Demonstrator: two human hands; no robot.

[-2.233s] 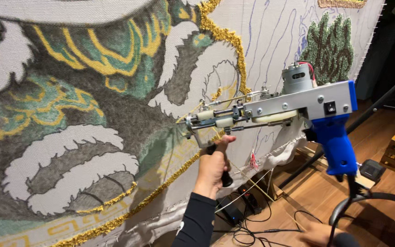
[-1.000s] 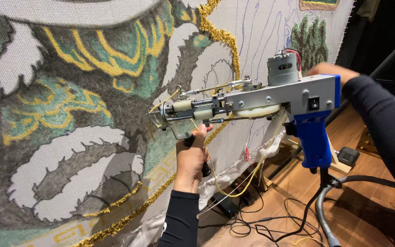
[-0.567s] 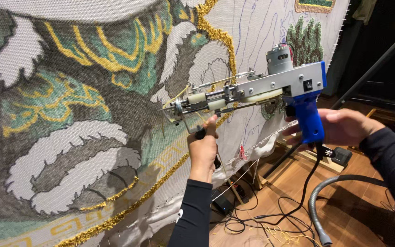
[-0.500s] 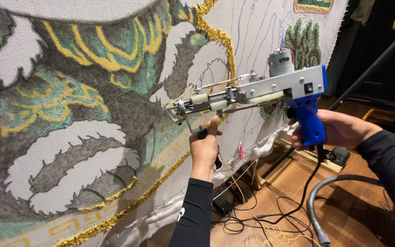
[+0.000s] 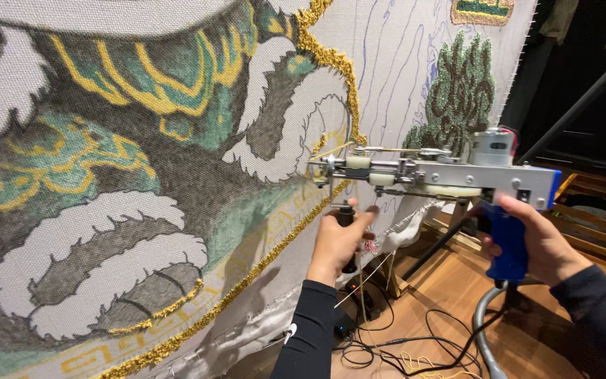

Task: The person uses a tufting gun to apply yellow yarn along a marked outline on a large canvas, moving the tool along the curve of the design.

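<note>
The tufting gun [image 5: 433, 175], a grey metal machine with a blue handle and a small motor on top, sits level in mid-air with its needle end pointing left at the stretched backing cloth [image 5: 401, 63]; the tip is just beside the cloth near the gold looped border [image 5: 334, 67], though whether it touches cannot be told; the left hand [image 5: 337, 242] is clenched around the black front grip under the gun's nose, thumb up, black sleeve running down toward the near edge; the right hand [image 5: 538, 242] is wrapped around the blue handle, fingers closed on it; two seconds back that handle hung free with only the left hand carrying the gun; a second ago the right arm reached in from the right, and since half a second ago it has had the handle in its grasp, so the gun now rests in both hands and looks steadier and more squarely set toward the cloth; on the cloth, to the left, lie finished white, grey, green and yellow pile shapes [image 5: 106, 267], and farther right a dark green tufted tree [image 5: 457, 91] stands among blue drawn lines; below, a grey hose [image 5: 482, 337] and loose cables [image 5: 401, 344] trail over the wooden floor [image 5: 450, 281].
</note>
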